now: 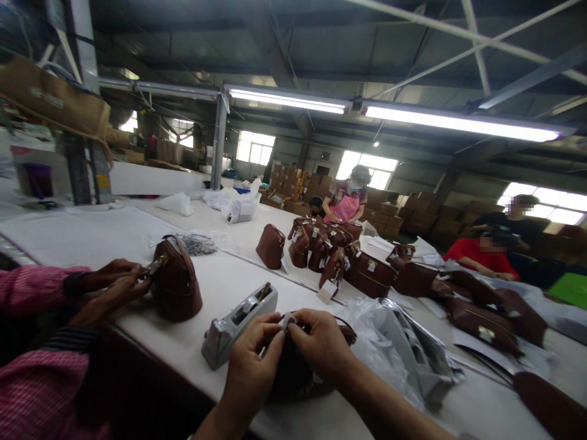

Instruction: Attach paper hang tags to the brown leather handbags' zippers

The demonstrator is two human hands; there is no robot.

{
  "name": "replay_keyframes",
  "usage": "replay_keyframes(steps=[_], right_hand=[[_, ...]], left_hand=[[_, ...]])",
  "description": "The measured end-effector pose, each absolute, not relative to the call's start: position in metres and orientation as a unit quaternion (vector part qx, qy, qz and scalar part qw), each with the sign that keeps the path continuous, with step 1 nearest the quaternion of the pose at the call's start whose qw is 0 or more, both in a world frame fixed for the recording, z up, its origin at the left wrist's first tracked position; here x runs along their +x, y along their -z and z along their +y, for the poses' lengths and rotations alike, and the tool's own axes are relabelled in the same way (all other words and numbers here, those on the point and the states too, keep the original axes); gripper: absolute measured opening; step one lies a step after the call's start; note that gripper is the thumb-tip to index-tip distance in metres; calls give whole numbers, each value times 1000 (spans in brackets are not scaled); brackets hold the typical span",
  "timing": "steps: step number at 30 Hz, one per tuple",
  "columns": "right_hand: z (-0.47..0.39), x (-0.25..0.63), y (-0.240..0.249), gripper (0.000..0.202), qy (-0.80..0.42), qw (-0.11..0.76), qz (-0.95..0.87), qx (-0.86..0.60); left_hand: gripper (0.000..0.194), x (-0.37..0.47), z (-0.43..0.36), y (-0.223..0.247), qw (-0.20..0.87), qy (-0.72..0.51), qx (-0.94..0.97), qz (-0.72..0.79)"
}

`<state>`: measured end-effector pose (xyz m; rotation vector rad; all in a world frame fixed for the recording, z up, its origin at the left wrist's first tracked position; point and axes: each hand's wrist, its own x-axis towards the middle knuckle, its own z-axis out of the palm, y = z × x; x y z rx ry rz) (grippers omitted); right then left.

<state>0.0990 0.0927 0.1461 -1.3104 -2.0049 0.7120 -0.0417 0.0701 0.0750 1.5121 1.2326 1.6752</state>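
Left grip (pixel 253 357) and right grip (pixel 324 343) pinch a pale strip (pixel 287 319) at a dark bag (pixel 293 370). A tape dispenser (pixel 238 325) stands alongside.

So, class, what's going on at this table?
The wearer's left hand and right hand pinch a pale piece over a dark bag. A tape dispenser sits just beyond the left hand. To the left, a co-worker's hands are at a brown bag. More bags stand or lie farther along the table.
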Motion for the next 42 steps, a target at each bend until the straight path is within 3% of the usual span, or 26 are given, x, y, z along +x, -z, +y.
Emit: replay_keyframes(steps=[5, 11, 29, 42], right_hand=[[91, 99, -145, 20, -258, 323, -763, -497], [89, 102, -142, 20, -241, 338, -782, -464], [88, 105, -142, 19, -229, 325, -778, -486], [87, 111, -148, 17, -241, 309, -764, -513]], left_hand=[[31, -58, 84, -92, 453, -580, 514, 440], [22, -66, 95, -106, 525, -500, 569, 389], [21, -75, 101, -105, 550, -447, 630, 317], [14, -61, 88, -103, 377, -484, 680, 401]])
